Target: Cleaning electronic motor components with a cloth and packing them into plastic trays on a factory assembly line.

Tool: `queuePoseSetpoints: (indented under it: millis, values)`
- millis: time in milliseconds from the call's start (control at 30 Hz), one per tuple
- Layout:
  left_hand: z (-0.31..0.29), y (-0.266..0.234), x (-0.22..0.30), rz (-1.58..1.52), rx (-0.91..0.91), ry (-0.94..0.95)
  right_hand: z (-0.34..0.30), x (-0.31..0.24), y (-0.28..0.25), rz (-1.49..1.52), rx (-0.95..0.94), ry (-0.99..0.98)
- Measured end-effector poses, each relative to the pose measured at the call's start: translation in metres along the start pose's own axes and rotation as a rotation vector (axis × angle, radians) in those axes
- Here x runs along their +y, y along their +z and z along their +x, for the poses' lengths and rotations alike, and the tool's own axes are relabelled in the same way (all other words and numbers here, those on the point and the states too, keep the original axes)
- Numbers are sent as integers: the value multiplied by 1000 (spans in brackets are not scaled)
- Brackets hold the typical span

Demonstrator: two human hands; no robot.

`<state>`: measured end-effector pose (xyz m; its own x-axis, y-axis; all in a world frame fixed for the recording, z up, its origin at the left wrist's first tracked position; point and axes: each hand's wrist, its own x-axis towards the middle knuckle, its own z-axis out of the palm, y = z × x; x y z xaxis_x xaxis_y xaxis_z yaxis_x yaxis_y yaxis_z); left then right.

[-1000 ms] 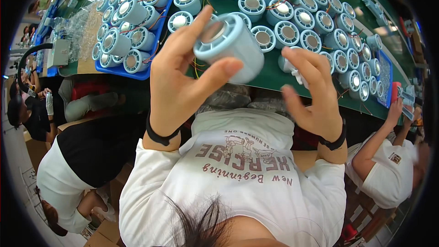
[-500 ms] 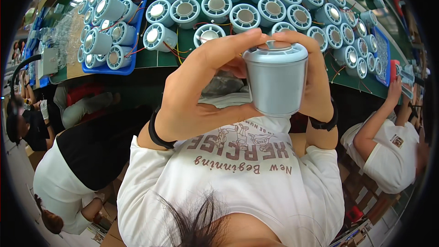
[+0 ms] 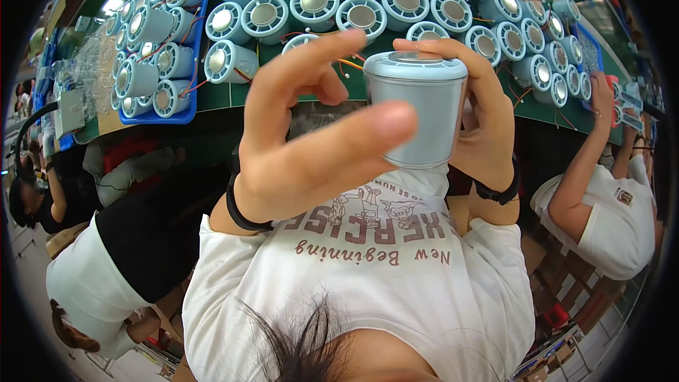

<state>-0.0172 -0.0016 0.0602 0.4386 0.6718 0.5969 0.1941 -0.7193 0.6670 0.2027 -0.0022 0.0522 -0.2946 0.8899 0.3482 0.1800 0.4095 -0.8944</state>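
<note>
"Describing your grip: where is the pale-blue, tapered plastic cylinder (image 3: 426, 113) topped by a silvery metal disc (image 3: 414, 57), and how do your hands stand?"

"It stands nearly upright before your chest, raised off the green tabletop (image 3: 223, 94). Your right hand (image 3: 486, 117) holds it, wrapped round its right side, a finger along the top rim. Your left hand (image 3: 293, 145) is spread wide, thumb crossing before the wall; whether it touches, one cannot tell."

"What serves you best here?"

"Probably a firm right-hand hold on the side wall, fingers off the disc, and a light left thumb, well apart from the matching pale-blue cylinders (image 3: 361, 17) beyond."
</note>
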Motion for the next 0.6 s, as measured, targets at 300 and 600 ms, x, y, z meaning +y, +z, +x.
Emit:
queuePoseSetpoints:
  millis: [300, 600]
  values:
    - [4, 9, -9, 42, -42, 166, -12, -7, -11, -192, 67, 66]
    - [28, 79, 10, -949, -131, -591, -53, -33, -38, -704, 145, -53]
